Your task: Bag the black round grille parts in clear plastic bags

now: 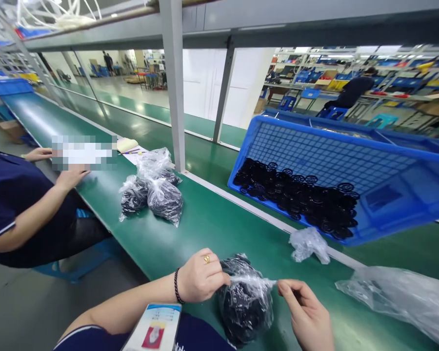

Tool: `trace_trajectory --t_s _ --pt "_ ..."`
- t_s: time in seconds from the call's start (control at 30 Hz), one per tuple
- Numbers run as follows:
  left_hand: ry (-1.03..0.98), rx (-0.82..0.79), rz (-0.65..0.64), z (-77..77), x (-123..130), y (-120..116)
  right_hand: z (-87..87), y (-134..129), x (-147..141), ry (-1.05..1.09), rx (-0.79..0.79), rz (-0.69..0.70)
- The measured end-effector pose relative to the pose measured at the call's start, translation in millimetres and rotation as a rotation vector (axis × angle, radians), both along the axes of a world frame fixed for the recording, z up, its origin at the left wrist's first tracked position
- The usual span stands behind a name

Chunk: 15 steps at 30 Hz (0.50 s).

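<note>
A clear plastic bag (246, 307) full of black parts rests on the green bench right in front of me. Its gathered top is stretched sideways between my two hands. My left hand (201, 277), with a ring and a beaded bracelet, pinches one end of the twisted plastic. On the other side my right hand (307, 312) grips the opposite end between thumb and forefinger. Behind the bag, a crumpled piece of clear plastic (309, 244) lies by the white strip. More clear plastic bags (398, 297) are spread flat at the right.
A tilted blue crate (395, 214) holds many black ring-shaped parts (296, 195). Several filled, knotted bags (164, 200) sit farther left. A co-worker's hands (71, 178) rest near a blurred-out patch. A metal post (173, 87) rises behind the bench, and a badge (155, 327) hangs at my chest.
</note>
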<state>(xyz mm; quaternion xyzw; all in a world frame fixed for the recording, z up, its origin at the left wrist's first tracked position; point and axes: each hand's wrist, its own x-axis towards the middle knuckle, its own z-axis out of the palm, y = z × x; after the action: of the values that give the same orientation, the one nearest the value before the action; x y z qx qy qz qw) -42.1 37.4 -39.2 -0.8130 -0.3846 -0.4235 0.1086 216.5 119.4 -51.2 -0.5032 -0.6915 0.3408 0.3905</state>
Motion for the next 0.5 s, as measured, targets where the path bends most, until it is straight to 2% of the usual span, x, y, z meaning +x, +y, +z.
trace_trajectory --t_s 0.1,0.2,0.33,0.4,0.5 --pt "-0.066 -0.098 -0.040 5.5 0.8 1.5 9.3 -2.2 3.0 -0.001 0.027 -0.036" --pt "-0.127 -0.250 -0.133 14.4 14.8 9.7 31.7 -11.4 -3.2 0.062 0.114 -0.055" --pt "-0.041 -0.362 -0.315 11.7 41.1 28.1 57.4 -27.0 -24.6 0.135 0.292 0.208" --pt "-0.042 -0.440 -0.321 9.3 43.9 37.0 62.4 -31.5 -31.3 0.131 0.327 0.281" --pt "-0.184 -0.471 -0.240 20.9 25.1 49.0 62.1 -33.6 -26.9 0.140 0.275 0.220"
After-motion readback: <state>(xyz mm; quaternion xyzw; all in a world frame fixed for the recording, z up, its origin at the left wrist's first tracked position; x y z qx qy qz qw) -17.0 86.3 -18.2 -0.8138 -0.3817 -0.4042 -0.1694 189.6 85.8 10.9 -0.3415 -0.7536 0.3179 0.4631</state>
